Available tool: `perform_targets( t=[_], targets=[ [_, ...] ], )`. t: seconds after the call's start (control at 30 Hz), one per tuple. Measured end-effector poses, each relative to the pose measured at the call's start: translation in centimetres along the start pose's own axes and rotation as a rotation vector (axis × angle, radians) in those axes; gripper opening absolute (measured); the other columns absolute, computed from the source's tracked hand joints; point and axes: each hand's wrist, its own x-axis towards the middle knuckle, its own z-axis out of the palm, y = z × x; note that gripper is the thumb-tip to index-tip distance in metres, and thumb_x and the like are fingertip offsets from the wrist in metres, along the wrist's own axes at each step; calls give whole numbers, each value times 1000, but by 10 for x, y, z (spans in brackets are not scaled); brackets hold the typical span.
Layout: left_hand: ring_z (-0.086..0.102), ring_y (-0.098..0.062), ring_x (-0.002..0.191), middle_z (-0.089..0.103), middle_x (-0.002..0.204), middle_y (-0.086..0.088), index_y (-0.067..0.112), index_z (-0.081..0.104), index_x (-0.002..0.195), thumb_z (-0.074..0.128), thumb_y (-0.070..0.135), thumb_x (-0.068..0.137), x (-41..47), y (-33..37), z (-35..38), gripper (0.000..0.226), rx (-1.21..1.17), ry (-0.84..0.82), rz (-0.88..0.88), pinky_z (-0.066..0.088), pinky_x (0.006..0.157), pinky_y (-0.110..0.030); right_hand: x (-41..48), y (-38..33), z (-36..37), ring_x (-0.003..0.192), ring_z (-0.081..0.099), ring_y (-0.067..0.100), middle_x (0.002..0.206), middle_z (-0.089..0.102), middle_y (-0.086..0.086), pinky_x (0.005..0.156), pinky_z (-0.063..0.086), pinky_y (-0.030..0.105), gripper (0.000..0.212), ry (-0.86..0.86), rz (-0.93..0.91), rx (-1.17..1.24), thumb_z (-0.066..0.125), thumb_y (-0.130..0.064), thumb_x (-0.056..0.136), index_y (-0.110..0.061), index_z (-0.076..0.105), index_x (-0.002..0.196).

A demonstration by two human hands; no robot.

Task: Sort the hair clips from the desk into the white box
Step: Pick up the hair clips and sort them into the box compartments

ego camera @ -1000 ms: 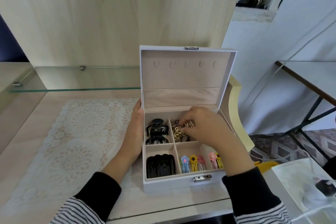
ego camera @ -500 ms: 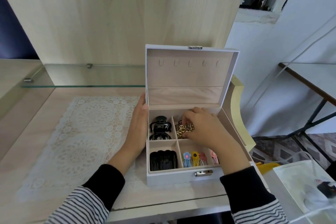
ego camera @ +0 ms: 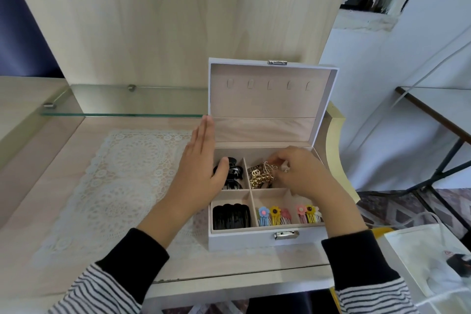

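Note:
The white box (ego camera: pixel 257 238) stands open on the desk, lid upright. Its back left compartment holds black claw clips (ego camera: pixel 233 176), the back right one gold clips (ego camera: pixel 261 176). Black flat clips (ego camera: pixel 230 216) fill the front left compartment, and colourful flower clips (ego camera: pixel 275 214) the front right. My left hand (ego camera: pixel 201 168) lies flat with straight fingers along the box's left wall, thumb over the claw clips. My right hand (ego camera: pixel 303 173) is inside the back right compartment, fingers curled and pinching among the gold clips.
A white lace mat (ego camera: pixel 112 186) covers the desk left of the box. A glass shelf (ego camera: pixel 122 107) runs along the wooden back panel. A white bag (ego camera: pixel 433 260) sits at the lower right, past the desk edge. A dark-framed table (ego camera: pixel 438 109) stands to the right.
My left hand has slid up along the box's left wall, with fingers now straight and thumb over the rim. My right hand stays in the gold-clip compartment.

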Motion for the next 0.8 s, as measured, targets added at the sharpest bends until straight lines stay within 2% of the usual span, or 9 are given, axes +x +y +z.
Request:
perform_targets(
  t=[0.07, 0.13, 0.23, 0.4, 0.53, 0.63, 0.73, 0.8],
  targets=[
    [-15, -8, 148, -20, 161, 8, 20, -16, 153, 42, 27, 100, 1, 1, -2, 79, 37, -8, -11, 0, 122, -33, 0, 0, 3, 98, 54, 17, 110, 59, -2, 79, 48, 31, 25, -9, -13, -108, 62, -18, 87, -21, 65, 111],
    [-15, -8, 148, -20, 160, 8, 20, -16, 153, 43, 27, 99, 1, 1, -4, 81, 52, -16, -17, 0, 122, -32, -3, -3, 6, 106, 50, 17, 103, 56, -5, 87, 44, 32, 20, -26, -35, -173, 61, -21, 87, -24, 65, 106],
    [-14, -8, 148, -20, 160, 9, 22, -17, 153, 43, 28, 99, 0, 1, -4, 81, 54, -23, -18, 0, 121, -32, -6, -5, 6, 106, 48, 17, 96, 52, -8, 87, 39, 32, 9, -9, -57, -256, 58, -24, 87, -27, 62, 95],
    [-14, -7, 148, -20, 161, 10, 24, -17, 153, 43, 29, 99, -1, -1, -3, 80, 60, -27, -27, -1, 119, -29, -7, -8, 2, 109, 45, 17, 106, 56, -6, 93, 33, 35, 6, 35, -55, -339, 60, -34, 87, -28, 60, 88],
    [-15, -7, 147, -21, 160, 11, 25, -17, 153, 43, 31, 99, -1, -2, -3, 81, 59, -31, -31, -1, 119, -30, -8, -5, -2, 109, 48, 17, 104, 60, -8, 102, 33, 38, 12, 28, -37, -260, 64, -32, 84, -29, 60, 96],
    [-15, -6, 147, -21, 160, 12, 25, -18, 153, 43, 30, 99, -1, -1, -3, 81, 55, -31, -31, -1, 119, -29, -9, -3, -6, 112, 46, 20, 109, 59, -6, 101, 35, 38, 25, 49, -19, -218, 62, -27, 85, -33, 61, 110],
    [-15, -6, 147, -21, 160, 11, 24, -18, 153, 43, 30, 99, -1, 0, -4, 81, 62, -33, -27, -1, 118, -28, -8, -4, -4, 120, 41, 23, 119, 52, -3, 105, 32, 41, 35, 18, -11, -276, 58, -28, 89, -38, 57, 123],
    [-15, -6, 147, -21, 160, 11, 23, -18, 153, 43, 30, 99, -2, 0, -4, 81, 68, -36, -26, -1, 119, -28, -7, -2, -2, 121, 39, 23, 119, 51, -1, 105, 33, 41, 35, 15, 1, -318, 55, -26, 90, -38, 58, 123]
  ],
)
